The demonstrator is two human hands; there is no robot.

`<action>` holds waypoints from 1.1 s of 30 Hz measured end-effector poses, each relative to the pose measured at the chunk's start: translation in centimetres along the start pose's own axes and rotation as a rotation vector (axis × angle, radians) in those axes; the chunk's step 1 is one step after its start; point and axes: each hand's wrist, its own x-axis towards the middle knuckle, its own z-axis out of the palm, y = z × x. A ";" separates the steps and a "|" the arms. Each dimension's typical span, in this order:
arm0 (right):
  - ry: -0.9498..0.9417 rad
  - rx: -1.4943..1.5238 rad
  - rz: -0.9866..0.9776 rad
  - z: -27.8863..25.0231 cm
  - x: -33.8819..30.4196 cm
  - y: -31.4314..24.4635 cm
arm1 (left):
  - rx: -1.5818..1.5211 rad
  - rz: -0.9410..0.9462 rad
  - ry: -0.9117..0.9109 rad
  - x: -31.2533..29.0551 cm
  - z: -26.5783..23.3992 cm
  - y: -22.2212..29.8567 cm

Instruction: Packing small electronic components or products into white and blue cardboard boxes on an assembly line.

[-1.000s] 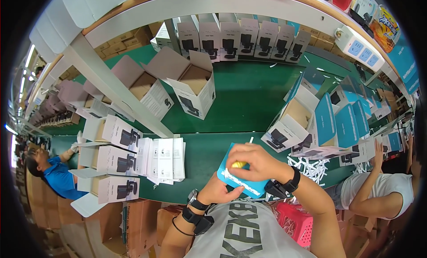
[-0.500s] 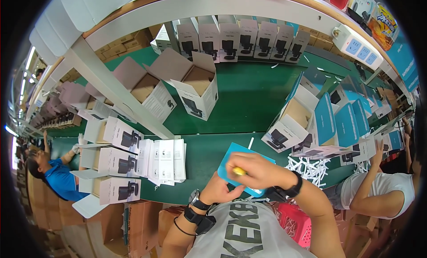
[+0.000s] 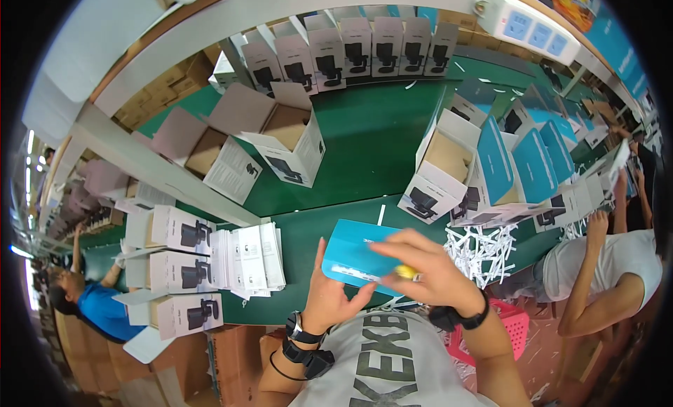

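Observation:
In front of my body is a teal cardboard piece (image 3: 357,247) with a white strip along its near edge. My left hand (image 3: 332,298) holds it by the left side, fingers along that edge and thumb at the near edge. My right hand (image 3: 431,274) is over the piece's right part, index finger stretched across it. A small yellow object (image 3: 406,272) is in my right hand's grip; its kind is hidden by the fingers. Just beyond the teal piece lies a narrow white paper strip (image 3: 381,214).
A stack of white leaflets (image 3: 256,260) and white boxes (image 3: 184,270) stand left. Open boxes (image 3: 284,158) lie beyond; more (image 3: 438,168) are at right by a heap of white strips (image 3: 484,256). A pink basket (image 3: 510,330) is below the table. Co-workers sit on both sides.
The teal piece has turned to lie more level, its near edge now towards me. My right hand has moved right, its fingers straighter. My left hand has slid to the piece's left edge.

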 end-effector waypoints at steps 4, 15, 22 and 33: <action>-0.204 0.000 -0.039 2.7 2.0 0.6 | -0.171 -0.128 -0.065 -1.7 1.2 -1.2; -0.048 0.800 -0.029 -6.2 -8.8 2.5 | -0.684 -0.354 0.175 -1.6 0.4 -0.1; 0.208 0.137 0.369 0.1 -9.6 1.6 | -0.458 -0.167 0.028 -2.0 -0.6 -2.1; 0.363 -0.186 -0.014 5.2 -10.3 9.1 | -0.093 -0.059 0.171 -3.1 1.6 -3.2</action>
